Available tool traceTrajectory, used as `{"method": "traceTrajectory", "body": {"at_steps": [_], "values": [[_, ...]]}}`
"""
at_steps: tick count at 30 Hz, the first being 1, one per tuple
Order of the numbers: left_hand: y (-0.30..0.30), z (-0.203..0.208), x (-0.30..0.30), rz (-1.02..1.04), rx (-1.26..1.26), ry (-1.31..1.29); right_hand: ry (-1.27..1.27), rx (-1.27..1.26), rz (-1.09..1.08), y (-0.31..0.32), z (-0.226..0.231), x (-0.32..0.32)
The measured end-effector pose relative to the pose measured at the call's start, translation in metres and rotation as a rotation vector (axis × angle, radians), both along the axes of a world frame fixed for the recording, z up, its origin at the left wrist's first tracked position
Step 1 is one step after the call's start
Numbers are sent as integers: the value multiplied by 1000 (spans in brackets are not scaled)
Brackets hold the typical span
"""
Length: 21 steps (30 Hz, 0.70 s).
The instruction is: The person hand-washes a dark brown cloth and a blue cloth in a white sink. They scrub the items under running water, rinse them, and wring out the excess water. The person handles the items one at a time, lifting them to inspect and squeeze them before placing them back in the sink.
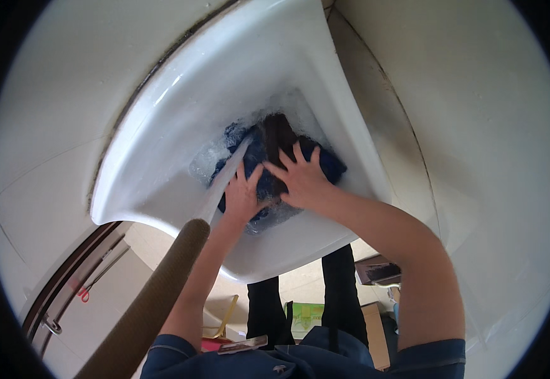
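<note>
Wet dark blue cloth [334,165] lies bunched in the water at the bottom of a white sink [180,104]. A dark brown piece of cloth [279,129] lies across its middle. My left hand [242,194] rests on the blue cloth's near left side, fingers apart and pointing away. My right hand [305,182] is spread over the near right part, its fingertips by the brown strip. Both hands are open and press on the cloth without gripping it. A stream of water [226,174] falls beside my left hand onto the cloth.
The water comes from a brown covered pipe [161,284] crossing above my left forearm. Tiled walls [41,120] close in around the sink. Below on the floor are a green package [305,318] and a cardboard box [374,328]. Red-handled scissors [84,294] are at the lower left.
</note>
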<state>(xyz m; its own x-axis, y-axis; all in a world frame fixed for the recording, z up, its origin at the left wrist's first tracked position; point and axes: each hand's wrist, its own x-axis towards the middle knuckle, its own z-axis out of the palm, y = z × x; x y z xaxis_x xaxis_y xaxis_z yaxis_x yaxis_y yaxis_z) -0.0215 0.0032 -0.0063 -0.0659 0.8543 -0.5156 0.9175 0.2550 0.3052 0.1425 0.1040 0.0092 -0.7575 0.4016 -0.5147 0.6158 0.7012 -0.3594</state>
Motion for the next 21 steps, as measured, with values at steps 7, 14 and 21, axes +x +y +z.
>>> {"method": "traceTrajectory", "body": {"at_steps": [7,14,21], "values": [[52,-8,-19,-18,-53,179,305,28,-238,50,-74,-43],[64,-26,-59,26,88,11,125,-367,-608,101,-24,-64],[-42,-30,-81,864,309,-349,162,-377,-991,67,-34,-34]]}}
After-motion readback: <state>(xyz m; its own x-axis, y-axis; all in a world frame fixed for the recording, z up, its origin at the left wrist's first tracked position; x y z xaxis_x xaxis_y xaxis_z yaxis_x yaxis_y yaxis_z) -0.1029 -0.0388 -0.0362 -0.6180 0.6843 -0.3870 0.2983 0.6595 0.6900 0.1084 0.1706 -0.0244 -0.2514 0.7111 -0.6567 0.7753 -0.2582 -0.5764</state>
